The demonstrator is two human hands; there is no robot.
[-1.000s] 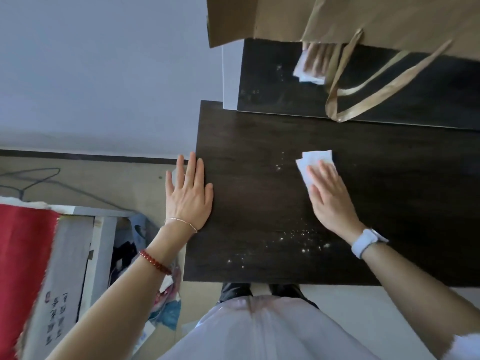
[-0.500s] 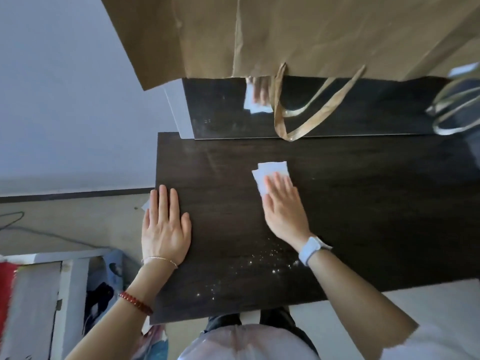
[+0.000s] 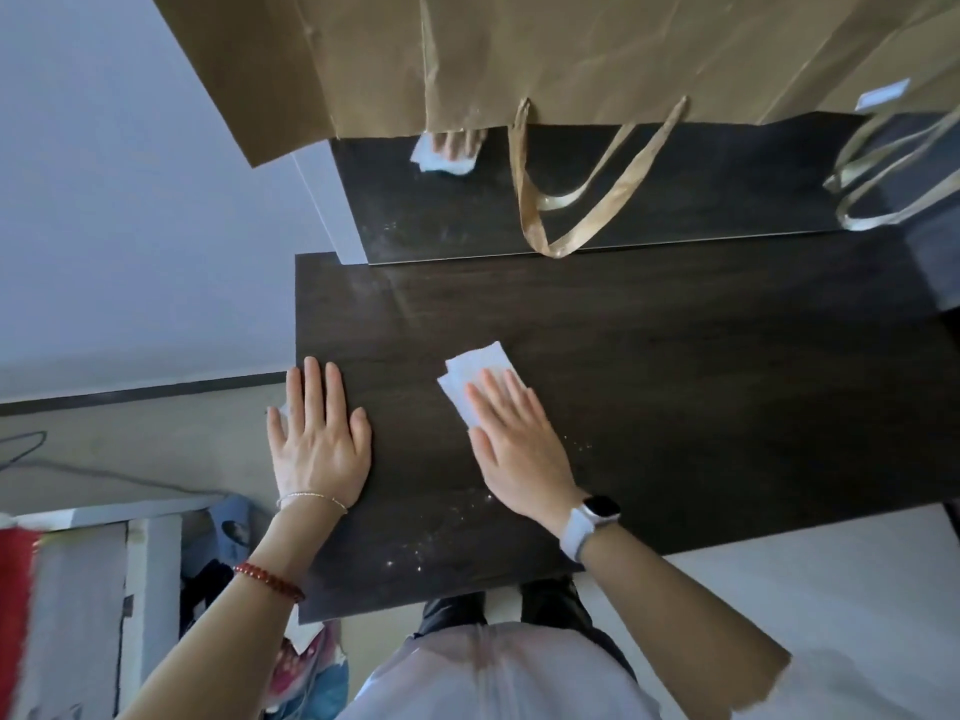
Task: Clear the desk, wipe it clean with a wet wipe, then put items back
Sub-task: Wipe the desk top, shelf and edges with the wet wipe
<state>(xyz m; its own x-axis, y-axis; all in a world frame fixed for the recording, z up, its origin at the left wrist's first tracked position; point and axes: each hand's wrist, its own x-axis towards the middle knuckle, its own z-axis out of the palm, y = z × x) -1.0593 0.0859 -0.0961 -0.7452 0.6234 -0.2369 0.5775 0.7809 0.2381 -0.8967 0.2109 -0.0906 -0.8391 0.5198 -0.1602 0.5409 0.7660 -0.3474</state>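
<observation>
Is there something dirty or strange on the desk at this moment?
Yes. Pale crumbs or specks lie scattered on the dark desk near its front edge, behind the right hand pressing the wet wipe. That patch looks unwiped.

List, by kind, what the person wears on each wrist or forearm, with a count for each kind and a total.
Watch, right wrist: 1
Thin chain bracelet, left wrist: 1
Red bead bracelet, left forearm: 1
Total: 3
</observation>
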